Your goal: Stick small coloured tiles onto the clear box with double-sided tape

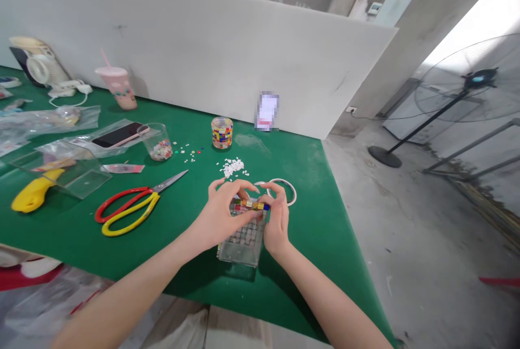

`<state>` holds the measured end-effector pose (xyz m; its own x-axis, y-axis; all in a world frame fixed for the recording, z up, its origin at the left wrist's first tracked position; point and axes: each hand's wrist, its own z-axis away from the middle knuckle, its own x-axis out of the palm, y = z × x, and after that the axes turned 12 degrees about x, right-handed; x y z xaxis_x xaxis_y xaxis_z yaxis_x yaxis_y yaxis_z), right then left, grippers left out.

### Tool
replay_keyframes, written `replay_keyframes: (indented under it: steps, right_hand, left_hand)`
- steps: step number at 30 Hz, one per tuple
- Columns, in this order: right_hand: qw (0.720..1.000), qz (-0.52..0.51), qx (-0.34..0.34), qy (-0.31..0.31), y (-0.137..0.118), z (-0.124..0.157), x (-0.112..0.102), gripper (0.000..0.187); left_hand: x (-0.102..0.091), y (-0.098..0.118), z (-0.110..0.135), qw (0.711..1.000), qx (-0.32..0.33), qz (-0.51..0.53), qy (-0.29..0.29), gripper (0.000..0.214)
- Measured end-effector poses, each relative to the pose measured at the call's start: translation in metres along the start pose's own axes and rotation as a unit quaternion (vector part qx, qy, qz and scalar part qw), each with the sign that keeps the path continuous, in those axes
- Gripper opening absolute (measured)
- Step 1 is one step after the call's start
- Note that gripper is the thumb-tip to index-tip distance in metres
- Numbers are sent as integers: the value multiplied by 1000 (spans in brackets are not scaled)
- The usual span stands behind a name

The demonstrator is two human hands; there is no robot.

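A clear plastic box (239, 253) with small mosaic tiles on its sides is held near the table's front edge. A row of coloured tiles (249, 204), with gold, red and blue among them, runs along its far end. My left hand (223, 211) curls over that end from the left, thumb and fingers closed about it. My right hand (277, 221) grips the box from the right, its fingers bent at the blue corner. The fingertips partly hide the tiles. Just beyond the hands lies a loose pile of white tiles (232, 167). A white ring (293, 193) rests behind my right hand.
Red-and-yellow-handled scissors (130, 211) lie left of my hands. Beyond are a clear cup (160, 146) of tiles, a mosaic-covered jar (222, 133) and a pink tumbler (117, 86). A phone (119, 135) and a yellow-handled tool (36, 192) lie left. A white panel (182, 56) bounds the back.
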<state>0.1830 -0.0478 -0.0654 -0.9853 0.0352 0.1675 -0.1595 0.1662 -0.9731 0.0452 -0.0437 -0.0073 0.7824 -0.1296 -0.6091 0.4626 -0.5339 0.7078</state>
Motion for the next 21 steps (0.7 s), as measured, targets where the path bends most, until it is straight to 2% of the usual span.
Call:
replay_keyframes:
  steps: [5, 13, 21]
  right_hand:
    - [1000, -1, -6, -1, -1, 1, 1, 40]
    - [1000, 5, -17, -20, 0, 1, 0, 39]
    - [999, 4, -20, -36, 0, 1, 1, 34]
  left_hand:
    - [0, 3, 0, 1000, -12, 13, 5, 24]
    - [-19, 7, -13, 994, -32, 42, -95, 28]
    - [-19, 11, -15, 992, -37, 42, -116, 24]
